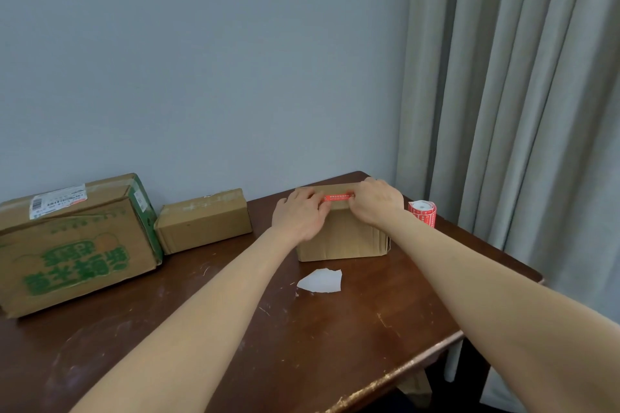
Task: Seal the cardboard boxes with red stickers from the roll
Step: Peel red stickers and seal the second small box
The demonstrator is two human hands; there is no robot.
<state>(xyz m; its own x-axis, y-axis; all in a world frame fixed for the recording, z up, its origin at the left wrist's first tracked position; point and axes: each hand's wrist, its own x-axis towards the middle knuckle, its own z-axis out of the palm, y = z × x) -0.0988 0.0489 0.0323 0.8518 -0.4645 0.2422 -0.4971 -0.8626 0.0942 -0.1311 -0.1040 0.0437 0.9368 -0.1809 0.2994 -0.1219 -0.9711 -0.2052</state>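
Observation:
A plain cardboard box [342, 238] stands on the dark wooden table [302, 329], right of centre. A red sticker [337, 197] lies along its top near edge. My left hand [300, 213] presses on the sticker's left end, and my right hand [377, 199] presses on its right end. Both sets of fingers lie over the top of the box and hide most of it. The roll of red stickers [422, 211] stands on the table just right of the box, behind my right wrist.
A large box with green print [77, 245] and a smaller brown box [204, 220] sit at the left against the grey wall. A white scrap of backing paper [322, 280] lies in front of the box. Grey curtains [520, 111] hang at right, past the table's edge.

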